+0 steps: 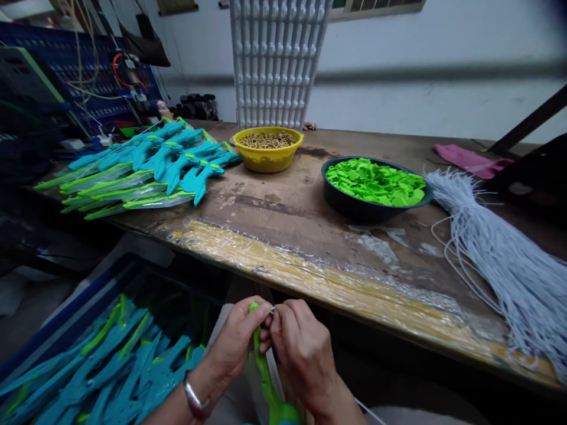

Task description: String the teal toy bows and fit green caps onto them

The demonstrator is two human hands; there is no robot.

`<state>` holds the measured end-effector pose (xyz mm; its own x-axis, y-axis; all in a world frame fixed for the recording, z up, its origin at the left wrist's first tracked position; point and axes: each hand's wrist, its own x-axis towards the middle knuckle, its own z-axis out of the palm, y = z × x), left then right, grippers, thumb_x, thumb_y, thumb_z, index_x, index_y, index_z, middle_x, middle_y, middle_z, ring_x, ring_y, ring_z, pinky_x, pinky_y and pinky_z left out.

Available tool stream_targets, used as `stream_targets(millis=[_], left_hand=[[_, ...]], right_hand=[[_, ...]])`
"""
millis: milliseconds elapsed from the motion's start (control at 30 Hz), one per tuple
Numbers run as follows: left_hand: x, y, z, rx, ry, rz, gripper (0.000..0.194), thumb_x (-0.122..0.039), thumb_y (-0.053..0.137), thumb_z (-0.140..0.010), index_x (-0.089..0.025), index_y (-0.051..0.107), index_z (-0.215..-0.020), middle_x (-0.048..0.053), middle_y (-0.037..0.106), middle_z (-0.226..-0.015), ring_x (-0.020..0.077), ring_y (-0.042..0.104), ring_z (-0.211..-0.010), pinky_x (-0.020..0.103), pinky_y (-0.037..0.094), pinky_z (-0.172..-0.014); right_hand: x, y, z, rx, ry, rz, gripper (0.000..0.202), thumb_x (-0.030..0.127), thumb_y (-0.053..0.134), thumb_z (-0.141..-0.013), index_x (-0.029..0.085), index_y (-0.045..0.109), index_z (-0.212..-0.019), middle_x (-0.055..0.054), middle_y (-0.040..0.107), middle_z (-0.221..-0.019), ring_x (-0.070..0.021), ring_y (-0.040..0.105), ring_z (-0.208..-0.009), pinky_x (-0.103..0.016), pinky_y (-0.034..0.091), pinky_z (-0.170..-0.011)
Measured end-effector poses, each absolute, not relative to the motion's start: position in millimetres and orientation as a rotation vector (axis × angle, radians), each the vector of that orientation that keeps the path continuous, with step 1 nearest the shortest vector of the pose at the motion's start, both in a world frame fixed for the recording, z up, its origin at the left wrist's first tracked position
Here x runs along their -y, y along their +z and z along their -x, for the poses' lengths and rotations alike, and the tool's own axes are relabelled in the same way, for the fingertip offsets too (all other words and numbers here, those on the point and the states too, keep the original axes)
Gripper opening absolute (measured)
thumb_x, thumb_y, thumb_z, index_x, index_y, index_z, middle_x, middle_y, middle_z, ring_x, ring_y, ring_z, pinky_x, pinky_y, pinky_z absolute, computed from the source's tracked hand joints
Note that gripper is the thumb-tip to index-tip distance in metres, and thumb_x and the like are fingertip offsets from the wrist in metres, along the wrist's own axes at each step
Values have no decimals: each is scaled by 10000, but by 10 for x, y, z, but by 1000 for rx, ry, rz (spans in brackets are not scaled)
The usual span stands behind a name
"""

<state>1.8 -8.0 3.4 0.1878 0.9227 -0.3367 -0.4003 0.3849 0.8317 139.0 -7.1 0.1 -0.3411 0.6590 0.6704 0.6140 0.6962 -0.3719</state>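
Both hands are close together, low in the near centre, just off the bench's [274, 206] near edge. L hand [237, 330], w/ a silver-coloured bracelet [194, 396] on the wrist, is clamped on the upper end of a green strip [266, 378]; the strip runs down toward the near side, where a bit of blue shows at its lower end. R hand [305, 342] is just beside, fingers curled, thumb & fingertips pinched on a tiny shiny bit [272, 309] at the strip's top; too small to tell what it is. A thin white cord [370, 410] shows just R of the R wrist.

On the bench, far L: a pile of blue parts w/ green edges [172, 159], overlapping in rows. R of it, a yellow bowl [266, 160] full of brass-coloured rings [268, 140]. Further R & a bit nearer, a dark bowl [367, 203] heaped w/ green pcs [376, 180]. R side: a thick bundle of white cords [500, 254], tied near its far end, trailing to the near R edge; pink cloth [473, 160] beyond it. Clear film [310, 271] covers a yellowish strip along the near edge.

Near L, below bench level: a blue crate [108, 277] w/ more blue-&-green parts [119, 360], jumbled. Far centre, a grey ribbed panel [279, 59] stands upright by the wall [398, 106].
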Motion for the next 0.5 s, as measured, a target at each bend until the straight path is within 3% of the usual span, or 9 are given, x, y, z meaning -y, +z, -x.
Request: stream_targets(millis=[267, 400, 500], left_hand=[[79, 33, 4, -1004, 1066, -671, 444, -521, 782, -782, -160, 554, -662, -51, 475, -548, 69, 407, -442, 192, 328, -422], [86, 5, 7, -1021, 1061, -676, 437, -520, 780, -784, -163, 553, -677, -50, 480, -533, 75, 424, -433, 192, 336, -418], [93, -11, 9, -1017, 1055, -694, 446, -531, 769, -792, -164, 544, -675, -48, 481, -523, 78, 439, -418, 197, 341, -421]], right_hand=[[129, 41, -1425, 1891, 316, 1027, 171, 64, 483, -1009, 185, 556, -913, -23, 588, -783, -151, 590, -711, -266, 479, -643], [117, 62, -1414, 1860, 581, 1002, 117, 150, 540, -1012, 190, 595, -1108, -48, 641, -927, -171, 637, -809, -280, 522, -718], [75, 74, -1414, 1838, 666, 979, 143, 133, 506, -1026, 202, 630, -1037, -30, 633, -885, -151, 637, -773, -255, 510, -694]])
